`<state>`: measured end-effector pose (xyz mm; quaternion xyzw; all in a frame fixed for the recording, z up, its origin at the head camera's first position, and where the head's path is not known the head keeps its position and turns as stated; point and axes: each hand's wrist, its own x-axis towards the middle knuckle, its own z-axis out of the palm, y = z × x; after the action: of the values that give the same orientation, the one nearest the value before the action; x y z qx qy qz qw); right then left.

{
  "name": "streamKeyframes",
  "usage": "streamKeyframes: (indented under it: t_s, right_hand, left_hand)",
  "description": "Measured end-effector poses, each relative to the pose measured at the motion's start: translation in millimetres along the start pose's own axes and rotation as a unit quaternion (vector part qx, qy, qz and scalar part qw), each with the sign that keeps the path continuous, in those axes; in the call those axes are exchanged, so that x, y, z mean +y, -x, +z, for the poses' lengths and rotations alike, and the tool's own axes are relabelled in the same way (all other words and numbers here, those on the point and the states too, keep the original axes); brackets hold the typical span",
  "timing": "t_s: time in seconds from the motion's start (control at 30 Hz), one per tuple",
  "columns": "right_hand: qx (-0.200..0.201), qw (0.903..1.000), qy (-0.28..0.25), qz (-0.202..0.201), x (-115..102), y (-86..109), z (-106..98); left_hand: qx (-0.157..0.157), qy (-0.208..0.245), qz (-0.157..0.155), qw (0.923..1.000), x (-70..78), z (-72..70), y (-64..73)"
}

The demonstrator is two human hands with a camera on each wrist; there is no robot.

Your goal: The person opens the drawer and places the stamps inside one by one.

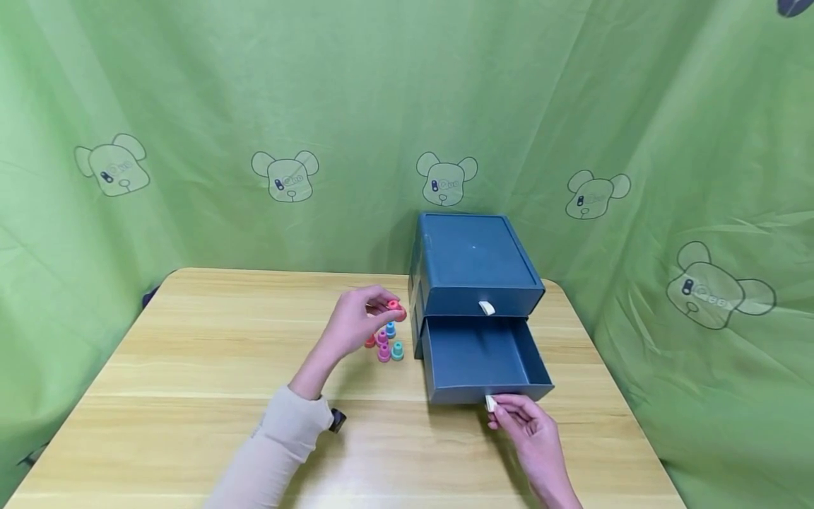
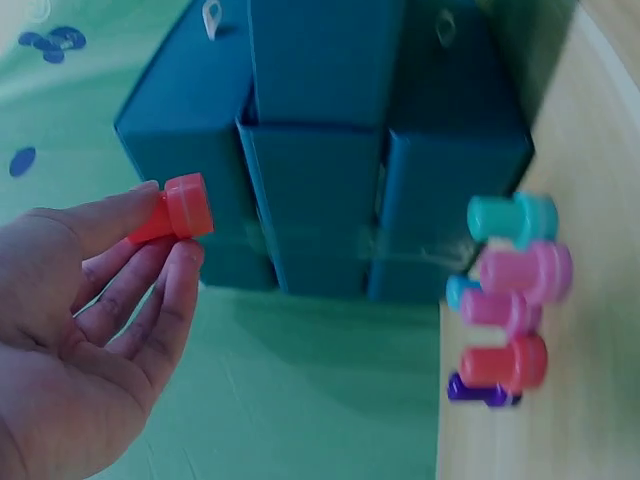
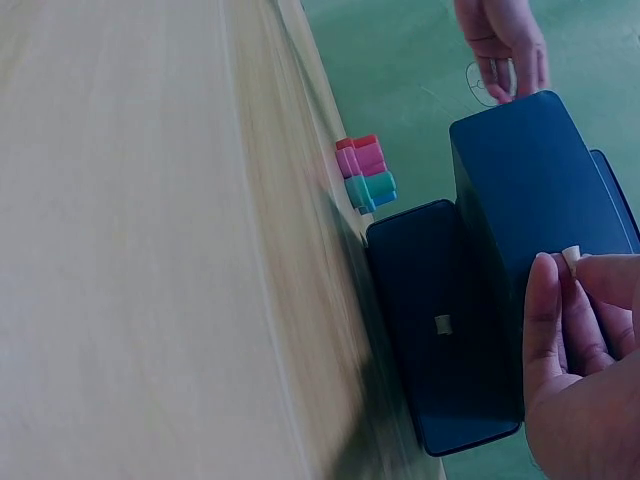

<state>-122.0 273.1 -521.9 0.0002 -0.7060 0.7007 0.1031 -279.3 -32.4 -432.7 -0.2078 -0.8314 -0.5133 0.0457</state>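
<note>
Thumb and fingertips of my left hand (image 1: pixel 352 325) pinch a small red plastic stamp (image 2: pixel 188 208), a stepped knob with a wide base. It is held in the air at the left side of the blue drawer cabinet (image 1: pixel 473 247). My right hand (image 1: pixel 534 440) pinches the pale pull tab (image 3: pixel 571 260) of the middle drawer (image 1: pixel 454 394), which stands pulled out with its inside showing from above. On the table just beneath my left hand stand several more stamps, among them a teal stamp (image 1: pixel 397 350), a pink stamp (image 1: pixel 384 353) and a blue stamp (image 1: pixel 391 329).
The cabinet's top drawer (image 1: pixel 458 302) is closed, as is the bottom drawer (image 3: pixel 435 380) under the pulled-out one. All this stands on a light wooden table (image 1: pixel 210 367). Green curtain (image 1: pixel 356 92) with mouse-head drawings hangs close around the table's back and sides.
</note>
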Motion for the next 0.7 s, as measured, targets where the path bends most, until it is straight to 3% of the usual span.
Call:
streamKeyframes:
  t_s: [0.2, 0.5, 0.7]
  right_hand:
    - [0.000, 1.0000, 0.003, 0.000, -1.8, 0.9, 0.5]
    - [-0.002, 1.0000, -0.001, -0.002, -1.7, 1.2, 1.2]
    - [-0.003, 1.0000, -0.002, -0.002, -1.4, 0.6, 0.4]
  left_hand:
    - [-0.025, 0.015, 0.018, 0.9994, 19.9, 13.3, -0.5]
    - [-0.067, 0.008, 0.066, 0.9955, 37.9, 40.6, -2.7]
    - [-0.095, -0.020, 0.096, 0.9906, 47.8, 61.5, -9.4]
